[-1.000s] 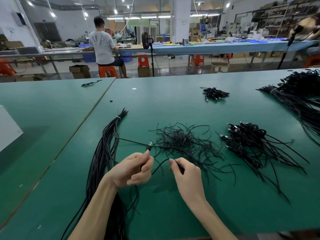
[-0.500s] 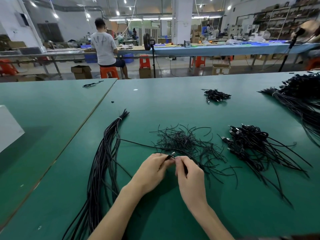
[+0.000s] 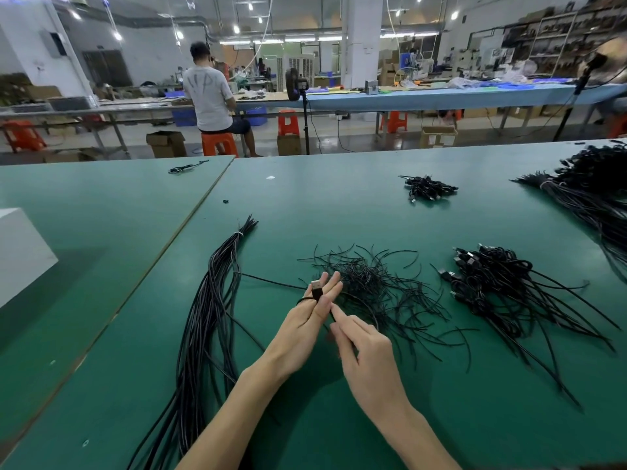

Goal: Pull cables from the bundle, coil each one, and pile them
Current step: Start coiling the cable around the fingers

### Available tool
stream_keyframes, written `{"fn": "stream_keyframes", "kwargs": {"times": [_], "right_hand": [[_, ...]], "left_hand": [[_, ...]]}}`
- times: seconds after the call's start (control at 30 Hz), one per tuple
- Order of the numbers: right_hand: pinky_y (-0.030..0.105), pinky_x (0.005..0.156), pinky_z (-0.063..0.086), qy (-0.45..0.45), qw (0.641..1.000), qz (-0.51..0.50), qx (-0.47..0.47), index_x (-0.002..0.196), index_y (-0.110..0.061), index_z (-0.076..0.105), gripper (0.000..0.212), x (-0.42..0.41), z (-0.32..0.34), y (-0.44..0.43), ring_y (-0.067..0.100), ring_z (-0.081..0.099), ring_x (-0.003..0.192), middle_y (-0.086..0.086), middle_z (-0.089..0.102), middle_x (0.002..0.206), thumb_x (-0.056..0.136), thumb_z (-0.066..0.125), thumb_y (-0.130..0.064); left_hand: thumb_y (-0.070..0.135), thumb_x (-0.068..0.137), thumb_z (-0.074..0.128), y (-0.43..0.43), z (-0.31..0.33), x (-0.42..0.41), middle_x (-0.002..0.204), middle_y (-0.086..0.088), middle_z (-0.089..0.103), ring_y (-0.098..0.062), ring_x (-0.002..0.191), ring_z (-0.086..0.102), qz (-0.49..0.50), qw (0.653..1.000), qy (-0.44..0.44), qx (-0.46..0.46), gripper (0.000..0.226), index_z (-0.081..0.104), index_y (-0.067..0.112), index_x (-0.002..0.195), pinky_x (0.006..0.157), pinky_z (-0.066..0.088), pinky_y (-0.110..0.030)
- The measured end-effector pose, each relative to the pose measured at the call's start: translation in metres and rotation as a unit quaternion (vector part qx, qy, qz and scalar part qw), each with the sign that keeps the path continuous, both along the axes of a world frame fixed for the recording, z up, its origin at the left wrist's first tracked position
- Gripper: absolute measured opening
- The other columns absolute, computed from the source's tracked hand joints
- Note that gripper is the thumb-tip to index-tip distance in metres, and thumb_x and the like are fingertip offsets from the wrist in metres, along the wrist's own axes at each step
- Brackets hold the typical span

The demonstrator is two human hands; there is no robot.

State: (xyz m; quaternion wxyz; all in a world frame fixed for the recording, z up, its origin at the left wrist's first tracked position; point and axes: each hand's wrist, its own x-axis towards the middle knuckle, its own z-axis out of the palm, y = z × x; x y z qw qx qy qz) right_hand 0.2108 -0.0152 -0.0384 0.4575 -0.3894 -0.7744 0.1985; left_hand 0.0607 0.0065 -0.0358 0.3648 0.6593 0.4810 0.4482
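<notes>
A long bundle of black cables (image 3: 210, 317), tied near its far end, lies on the green table (image 3: 305, 205) to my left. One black cable (image 3: 271, 282) runs from the bundle to my left hand (image 3: 305, 320). Its USB plug is pinched between the outstretched fingers there, and a loop goes round them. My right hand (image 3: 363, 351) sits just beside the left one and pinches the same cable between thumb and forefinger. A pile of coiled black cables (image 3: 492, 279) with trailing ends lies to the right.
A loose heap of short black ties (image 3: 373, 286) lies just beyond my hands. A small cable heap (image 3: 427, 188) sits farther back, a large bundle (image 3: 593, 198) at the right edge, and a white box (image 3: 20, 245) at the left. A person (image 3: 210, 96) sits at a distant bench.
My hands came together from a spread position. The left hand's fingers have straightened, with the plug now between them and the cable looped round, while the right hand feeds the cable beside it.
</notes>
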Motion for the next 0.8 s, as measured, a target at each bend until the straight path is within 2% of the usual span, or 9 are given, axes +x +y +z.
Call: {"fn": "stream_keyframes", "kwargs": {"times": [0.1, 0.23, 0.3, 0.4, 0.53, 0.6, 0.7, 0.77, 0.8], "right_hand": [[0.033, 0.082, 0.053, -0.057, 0.998, 0.016, 0.013, 0.149, -0.014, 0.050, 0.045, -0.001, 0.001, -0.001, 0.007, 0.057, 0.081, -0.008, 0.066, 0.089, 0.105, 0.053, -0.007], [0.027, 0.072, 0.055, -0.151, 0.986, -0.010, 0.072, 0.146, -0.005, 0.053, 0.060, -0.004, 0.002, -0.005, 0.007, 0.055, 0.068, -0.006, 0.063, 0.076, 0.090, 0.071, 0.006], [0.028, 0.070, 0.057, -0.154, 0.984, -0.017, 0.086, 0.143, -0.004, 0.056, 0.060, -0.004, 0.001, -0.004, 0.009, 0.058, 0.065, -0.005, 0.065, 0.074, 0.087, 0.075, 0.007], [0.028, 0.072, 0.056, -0.133, 0.985, -0.011, 0.105, 0.138, -0.002, 0.062, 0.051, -0.003, -0.001, -0.004, 0.009, 0.065, 0.070, -0.004, 0.074, 0.082, 0.089, 0.075, 0.003], [0.027, 0.072, 0.055, -0.122, 0.986, -0.013, 0.115, 0.121, -0.002, 0.072, 0.034, -0.006, -0.004, -0.003, 0.010, 0.068, 0.074, -0.001, 0.078, 0.090, 0.087, 0.078, -0.003], [0.022, 0.075, 0.051, -0.115, 0.988, -0.014, 0.103, 0.112, -0.003, 0.075, 0.026, -0.007, -0.004, -0.002, 0.011, 0.068, 0.074, 0.000, 0.078, 0.088, 0.086, 0.079, -0.005], [0.019, 0.082, 0.043, -0.106, 0.993, -0.010, 0.048, 0.112, -0.013, 0.073, 0.015, -0.008, -0.007, -0.001, 0.008, 0.062, 0.084, -0.005, 0.075, 0.093, 0.100, 0.065, -0.018], [0.020, 0.083, 0.041, -0.088, 0.995, 0.000, -0.036, 0.109, -0.022, 0.070, 0.017, -0.007, -0.009, 0.003, 0.008, 0.057, 0.088, -0.011, 0.071, 0.094, 0.106, 0.055, -0.029], [0.022, 0.084, 0.042, -0.073, 0.995, 0.006, -0.073, 0.103, -0.024, 0.070, 0.018, -0.005, -0.009, 0.005, 0.008, 0.055, 0.090, -0.014, 0.069, 0.090, 0.106, 0.054, -0.032]], "left_hand": [[0.045, 0.110, 0.028, 0.000, 0.001, 0.001, 0.162, 0.023, 0.032, 0.008, 0.152, 0.014, 0.028, 0.999, -0.016, -0.005, 0.047, 0.045, 0.031, 0.151, 0.128, 0.010, -0.026], [0.051, 0.108, 0.027, -0.002, 0.003, 0.001, 0.156, 0.026, 0.040, 0.013, 0.145, 0.028, 0.047, 0.996, -0.053, -0.050, 0.055, 0.049, 0.024, 0.151, 0.115, 0.020, -0.004], [0.055, 0.107, 0.026, -0.003, 0.004, 0.003, 0.150, 0.024, 0.050, 0.011, 0.141, 0.037, 0.052, 0.994, -0.065, -0.068, 0.058, 0.052, 0.025, 0.149, 0.117, 0.026, -0.010], [0.061, 0.104, 0.029, -0.002, 0.002, 0.002, 0.131, 0.011, 0.070, -0.003, 0.128, 0.059, 0.069, 0.988, -0.108, -0.086, 0.062, 0.060, 0.024, 0.143, 0.114, 0.042, -0.024], [0.057, 0.106, 0.035, 0.001, 0.004, 0.002, 0.125, -0.006, 0.074, -0.024, 0.119, 0.069, 0.075, 0.966, -0.226, -0.101, 0.064, 0.069, 0.009, 0.130, 0.106, 0.052, -0.043], [0.056, 0.107, 0.037, 0.001, 0.005, 0.001, 0.129, -0.013, 0.071, -0.031, 0.121, 0.068, 0.051, 0.950, -0.290, -0.108, 0.065, 0.073, 0.004, 0.123, 0.104, 0.054, -0.043], [0.051, 0.108, 0.038, 0.002, 0.007, 0.000, 0.127, -0.024, 0.069, -0.039, 0.120, 0.067, 0.033, 0.922, -0.370, -0.111, 0.067, 0.070, -0.007, 0.119, 0.097, 0.057, -0.039], [0.047, 0.103, 0.044, 0.004, 0.011, 0.000, 0.113, -0.027, 0.073, -0.042, 0.110, 0.071, 0.055, 0.895, -0.427, -0.115, 0.062, 0.066, -0.011, 0.110, 0.086, 0.061, -0.038], [0.047, 0.100, 0.047, 0.004, 0.013, -0.001, 0.100, -0.023, 0.075, -0.039, 0.100, 0.074, 0.067, 0.881, -0.452, -0.121, 0.056, 0.064, -0.007, 0.101, 0.080, 0.062, -0.036]]}}
